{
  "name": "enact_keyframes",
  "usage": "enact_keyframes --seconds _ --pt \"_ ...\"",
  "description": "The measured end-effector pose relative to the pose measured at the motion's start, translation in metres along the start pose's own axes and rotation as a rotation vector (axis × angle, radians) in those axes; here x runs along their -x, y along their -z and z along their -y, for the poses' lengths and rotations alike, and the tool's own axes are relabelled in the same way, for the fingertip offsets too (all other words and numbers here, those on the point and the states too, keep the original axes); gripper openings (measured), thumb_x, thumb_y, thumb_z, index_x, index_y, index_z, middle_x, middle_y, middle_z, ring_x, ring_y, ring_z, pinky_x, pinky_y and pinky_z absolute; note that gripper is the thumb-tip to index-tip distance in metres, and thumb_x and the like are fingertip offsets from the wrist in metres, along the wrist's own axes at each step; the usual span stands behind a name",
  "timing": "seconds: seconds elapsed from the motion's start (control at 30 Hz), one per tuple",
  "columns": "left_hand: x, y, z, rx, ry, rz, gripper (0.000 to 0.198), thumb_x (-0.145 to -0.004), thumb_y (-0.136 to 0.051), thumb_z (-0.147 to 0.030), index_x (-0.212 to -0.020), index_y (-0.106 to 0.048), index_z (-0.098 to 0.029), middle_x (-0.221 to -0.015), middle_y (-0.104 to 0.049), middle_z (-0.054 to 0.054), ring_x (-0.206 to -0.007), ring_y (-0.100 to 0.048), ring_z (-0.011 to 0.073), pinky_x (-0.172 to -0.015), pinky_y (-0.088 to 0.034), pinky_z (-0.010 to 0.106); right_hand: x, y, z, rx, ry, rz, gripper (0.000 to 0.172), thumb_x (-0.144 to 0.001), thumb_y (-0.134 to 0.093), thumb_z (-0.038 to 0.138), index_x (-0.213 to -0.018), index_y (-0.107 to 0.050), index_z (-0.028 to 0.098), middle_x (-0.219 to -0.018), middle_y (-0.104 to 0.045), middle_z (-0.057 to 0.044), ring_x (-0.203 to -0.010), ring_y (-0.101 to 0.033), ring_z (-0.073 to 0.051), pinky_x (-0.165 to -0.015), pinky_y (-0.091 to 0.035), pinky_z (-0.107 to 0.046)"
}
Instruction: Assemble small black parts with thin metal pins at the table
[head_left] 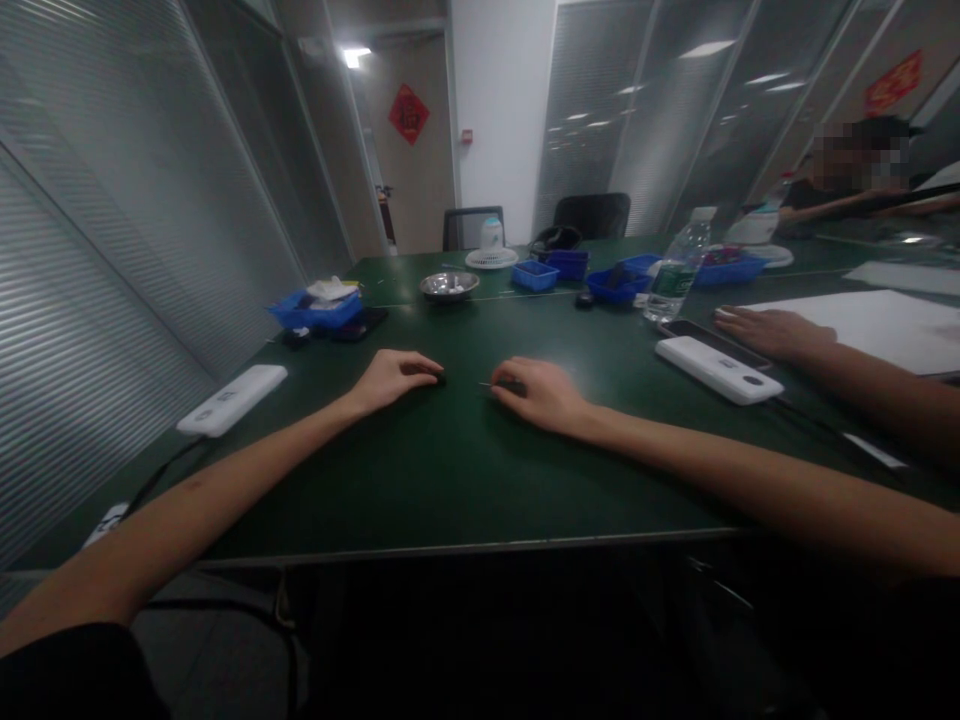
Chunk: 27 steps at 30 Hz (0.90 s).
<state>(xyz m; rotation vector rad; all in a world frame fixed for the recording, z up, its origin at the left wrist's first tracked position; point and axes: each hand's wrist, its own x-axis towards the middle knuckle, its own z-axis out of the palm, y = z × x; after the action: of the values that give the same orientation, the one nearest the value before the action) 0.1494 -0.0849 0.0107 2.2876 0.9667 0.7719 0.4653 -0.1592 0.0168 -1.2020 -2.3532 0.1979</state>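
Observation:
My left hand (394,378) rests low over the green table (420,480), thumb and fingers pinched on a small dark piece (441,378), too small to name. Opposite it, my right hand (541,392) is closed around a thin tool (512,386) with a dark handle. The tool's slim metal tip points left, toward my left hand, with a gap between them. Its exact kind is unclear, and most of the handle is hidden by my fingers.
A steel bowl (448,288) stands ahead, near blue trays (534,275). White power banks (232,400) with cables lie at both sides. Right of me are a water bottle (670,270), a phone (712,342), and another person's hand (780,332) on white paper (870,310).

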Motion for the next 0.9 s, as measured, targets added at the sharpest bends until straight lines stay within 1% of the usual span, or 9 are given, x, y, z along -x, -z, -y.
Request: enact_keyframes --seconds 0.1,0.2,0.3,0.43,0.53,0.7,0.8,0.9 --pt "0.005 -0.014 -0.013 0.012 -0.119 -0.005 0.024 -0.093 -0.073 -0.035 -0.113 -0.081 -0.024 -0.113 -0.079 0.007 -0.104 -0.073 0.0235 -0.098 -0.057 0.039 0.0 -0.002 -0.002 -0.015 0.067 -0.006 0.019 -0.099 -0.061 0.033 -0.112 -0.068 0.02 -0.107 -0.07 -0.007 -0.091 -0.065 -0.02 -0.077 -0.049 -0.032" --pt "0.009 -0.022 -0.022 0.026 -0.223 0.004 0.022 -0.095 -0.072 -0.031 -0.112 -0.082 -0.023 -0.109 -0.08 0.007 -0.099 -0.074 0.0224 -0.093 -0.058 0.036 0.001 -0.004 -0.002 -0.049 0.157 -0.002 0.02 -0.1 -0.061 0.033 -0.113 -0.067 0.02 -0.106 -0.07 -0.007 -0.091 -0.065 -0.02 -0.078 -0.049 -0.031" --pt "0.011 -0.027 -0.028 0.035 -0.268 0.014 0.021 -0.096 -0.071 -0.03 -0.114 -0.081 -0.023 -0.108 -0.079 0.008 -0.097 -0.074 0.0218 -0.089 -0.058 0.035 0.001 -0.003 -0.001 -0.06 0.204 0.012 0.019 -0.1 -0.06 0.032 -0.113 -0.067 0.019 -0.105 -0.069 -0.007 -0.087 -0.064 -0.018 -0.074 -0.047 -0.03" --pt "0.012 -0.03 -0.034 0.01 -0.254 0.031 0.026 -0.096 -0.071 -0.03 -0.121 -0.077 -0.022 -0.113 -0.077 0.008 -0.096 -0.072 0.0208 -0.083 -0.056 0.032 0.002 -0.002 0.0 -0.056 0.234 0.029 0.019 -0.101 -0.06 0.031 -0.113 -0.067 0.019 -0.105 -0.068 -0.006 -0.084 -0.063 -0.017 -0.073 -0.045 -0.03" --pt "0.012 -0.03 -0.036 0.01 -0.23 0.058 0.033 -0.094 -0.074 -0.03 -0.126 -0.074 -0.021 -0.115 -0.075 0.008 -0.097 -0.07 0.0205 -0.085 -0.055 0.033 0.003 -0.002 0.001 -0.074 0.258 0.039 0.019 -0.101 -0.06 0.031 -0.114 -0.067 0.019 -0.106 -0.068 -0.006 -0.085 -0.062 -0.017 -0.073 -0.045 -0.03" --pt "0.008 -0.03 -0.035 0.052 -0.204 0.127 0.022 -0.093 -0.074 -0.03 -0.113 -0.078 -0.02 -0.112 -0.074 0.008 -0.1 -0.068 0.021 -0.089 -0.054 0.034 0.003 -0.002 0.002 -0.083 0.289 0.046 0.021 -0.103 -0.058 0.033 -0.116 -0.067 0.018 -0.106 -0.067 -0.007 -0.084 -0.062 -0.017 -0.072 -0.045 -0.03" --pt "0.007 -0.03 -0.034 0.11 -0.165 0.149 0.021 -0.092 -0.075 -0.03 -0.111 -0.079 -0.02 -0.11 -0.074 0.007 -0.1 -0.069 0.021 -0.089 -0.053 0.034 0.003 -0.002 0.002 -0.086 0.308 0.05 0.022 -0.104 -0.056 0.033 -0.116 -0.066 0.018 -0.106 -0.067 -0.007 -0.084 -0.062 -0.017 -0.073 -0.046 -0.029" --pt "0.005 -0.029 -0.031 0.193 -0.13 0.181 0.022 -0.091 -0.077 -0.03 -0.111 -0.08 -0.02 -0.111 -0.075 0.008 -0.102 -0.069 0.0218 -0.092 -0.054 0.035 0.004 -0.002 0.002 -0.081 0.324 0.045 0.022 -0.104 -0.055 0.034 -0.116 -0.066 0.018 -0.106 -0.066 -0.007 -0.084 -0.061 -0.017 -0.072 -0.046 -0.029"
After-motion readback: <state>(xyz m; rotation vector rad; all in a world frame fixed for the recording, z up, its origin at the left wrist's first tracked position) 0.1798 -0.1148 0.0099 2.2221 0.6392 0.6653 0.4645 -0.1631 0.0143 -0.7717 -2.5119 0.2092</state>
